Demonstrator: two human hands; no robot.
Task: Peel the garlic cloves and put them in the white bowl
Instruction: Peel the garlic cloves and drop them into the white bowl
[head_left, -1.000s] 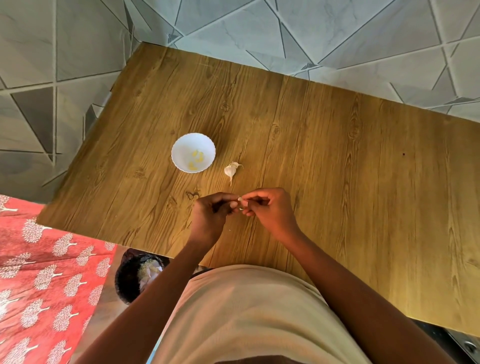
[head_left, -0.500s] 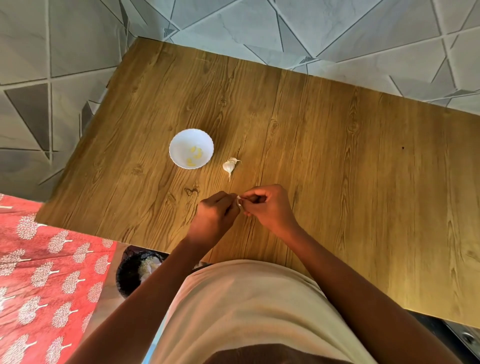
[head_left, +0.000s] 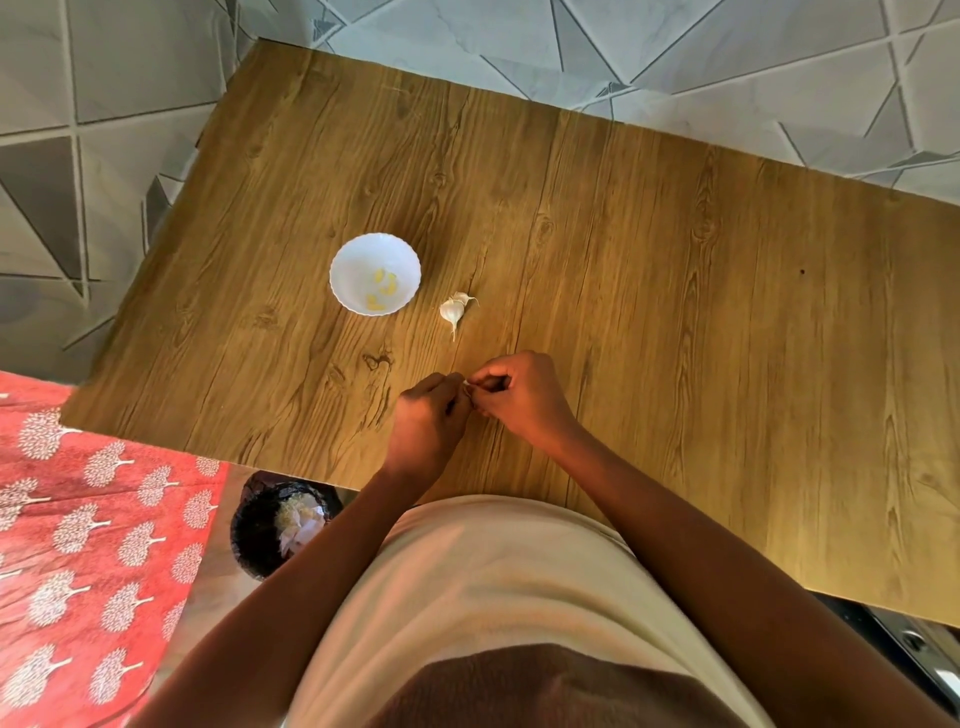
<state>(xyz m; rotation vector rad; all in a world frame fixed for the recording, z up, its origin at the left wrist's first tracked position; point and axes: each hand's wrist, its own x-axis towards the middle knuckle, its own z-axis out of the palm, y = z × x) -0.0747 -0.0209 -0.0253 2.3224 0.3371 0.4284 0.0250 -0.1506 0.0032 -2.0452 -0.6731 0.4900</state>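
White bowl (head_left: 353, 265), wood-grain table (head_left: 675, 312)

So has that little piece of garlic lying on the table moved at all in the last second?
No. The unpeeled garlic lies just right of the white bowl, the same gap as before. Only the camera view shifted; both hands work nearer the person.

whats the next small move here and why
Probably keep pulling the skin off the clove pinched between the left hand and right hand; white skin shows on it. Then drop it into the white bowl with the peeled cloves.
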